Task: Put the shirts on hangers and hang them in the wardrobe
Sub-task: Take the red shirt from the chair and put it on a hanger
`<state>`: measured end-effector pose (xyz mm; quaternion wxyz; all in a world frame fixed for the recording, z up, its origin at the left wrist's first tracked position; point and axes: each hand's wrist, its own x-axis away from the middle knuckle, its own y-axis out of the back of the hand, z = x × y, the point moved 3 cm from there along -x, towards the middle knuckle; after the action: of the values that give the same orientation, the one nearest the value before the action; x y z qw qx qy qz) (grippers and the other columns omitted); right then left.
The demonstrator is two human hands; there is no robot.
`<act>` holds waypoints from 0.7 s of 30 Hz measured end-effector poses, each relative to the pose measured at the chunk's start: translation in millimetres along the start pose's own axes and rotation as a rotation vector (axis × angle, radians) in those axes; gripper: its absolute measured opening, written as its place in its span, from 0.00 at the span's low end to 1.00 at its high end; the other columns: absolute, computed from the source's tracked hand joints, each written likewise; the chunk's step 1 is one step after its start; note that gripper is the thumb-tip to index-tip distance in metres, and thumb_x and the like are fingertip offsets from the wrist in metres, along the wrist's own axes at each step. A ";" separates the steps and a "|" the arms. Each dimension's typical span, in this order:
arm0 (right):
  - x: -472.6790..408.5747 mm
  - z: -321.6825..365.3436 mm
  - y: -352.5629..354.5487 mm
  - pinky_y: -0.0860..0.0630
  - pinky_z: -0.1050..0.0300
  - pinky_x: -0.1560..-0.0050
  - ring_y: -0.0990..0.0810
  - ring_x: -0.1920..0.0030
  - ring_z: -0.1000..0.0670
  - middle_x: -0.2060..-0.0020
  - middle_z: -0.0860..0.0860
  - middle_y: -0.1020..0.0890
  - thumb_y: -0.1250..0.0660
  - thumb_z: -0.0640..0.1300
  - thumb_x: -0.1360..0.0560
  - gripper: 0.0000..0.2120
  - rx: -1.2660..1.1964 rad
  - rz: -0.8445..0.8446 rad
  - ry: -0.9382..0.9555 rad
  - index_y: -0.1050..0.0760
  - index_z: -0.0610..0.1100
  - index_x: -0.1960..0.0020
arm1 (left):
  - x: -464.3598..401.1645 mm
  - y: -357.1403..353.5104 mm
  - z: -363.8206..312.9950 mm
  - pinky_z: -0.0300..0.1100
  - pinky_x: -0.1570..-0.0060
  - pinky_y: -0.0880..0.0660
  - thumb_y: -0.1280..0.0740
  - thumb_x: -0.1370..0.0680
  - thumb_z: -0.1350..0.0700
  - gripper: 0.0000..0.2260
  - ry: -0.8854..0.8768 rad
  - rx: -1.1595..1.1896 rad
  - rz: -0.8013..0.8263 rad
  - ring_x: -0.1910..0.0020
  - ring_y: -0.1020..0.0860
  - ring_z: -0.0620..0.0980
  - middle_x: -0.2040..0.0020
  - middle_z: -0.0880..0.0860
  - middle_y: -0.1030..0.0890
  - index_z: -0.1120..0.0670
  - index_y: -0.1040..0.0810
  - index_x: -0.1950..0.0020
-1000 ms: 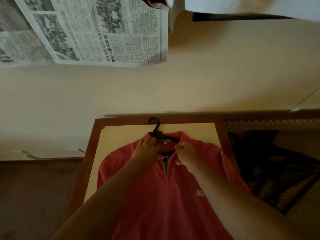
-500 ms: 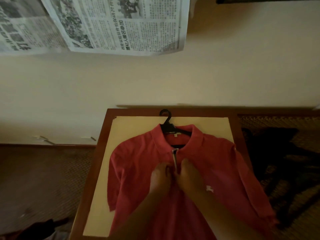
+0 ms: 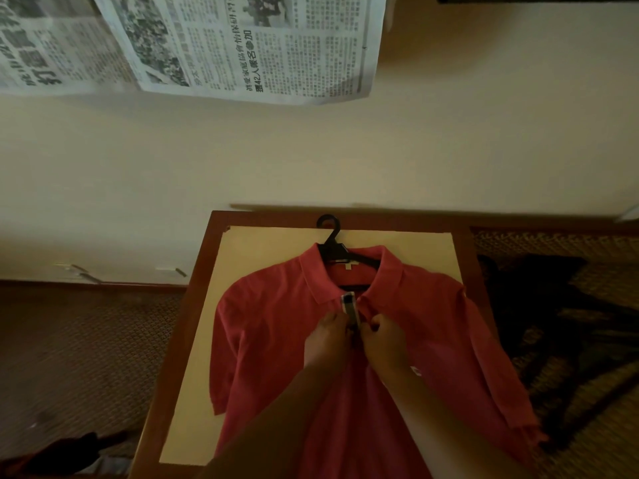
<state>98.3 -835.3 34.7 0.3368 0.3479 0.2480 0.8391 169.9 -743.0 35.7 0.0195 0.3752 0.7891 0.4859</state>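
Note:
A red polo shirt (image 3: 276, 340) lies front-up on the small wooden table (image 3: 204, 257), which has a cream top. A black hanger (image 3: 332, 243) sits inside the collar, its hook pointing toward the wall. My left hand (image 3: 328, 344) pinches the left edge of the button placket below the collar. My right hand (image 3: 387, 340) pinches the right edge of the placket. The two hands are close together, and the striped inner placket shows between them.
Dark clothing (image 3: 539, 305) lies on the patterned surface right of the table. Newspaper sheets (image 3: 242, 46) hang on the cream wall above. Woven carpet (image 3: 79, 357) lies left of the table, with a dark object (image 3: 69, 454) at the bottom left.
Both hands left the collar and hanger, moved down the shirt front, and now pinch the placket a little higher than half a second ago. The view has tilted down.

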 end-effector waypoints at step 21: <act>-4.2 -7.2 0.4 0.36 0.53 0.67 0.30 0.69 0.48 0.73 0.43 0.28 0.33 0.37 0.26 0.13 -0.432 0.112 -0.131 0.26 0.40 0.69 | 6.1 -5.7 1.2 0.35 0.73 0.31 0.35 0.25 0.65 0.11 0.323 0.840 0.015 0.76 0.28 0.43 0.76 0.48 0.24 0.56 0.22 0.66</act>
<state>95.1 -840.0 28.6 0.3716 0.3349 0.0204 0.8656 162.7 -739.8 32.7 -0.2615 0.2757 0.9082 0.1756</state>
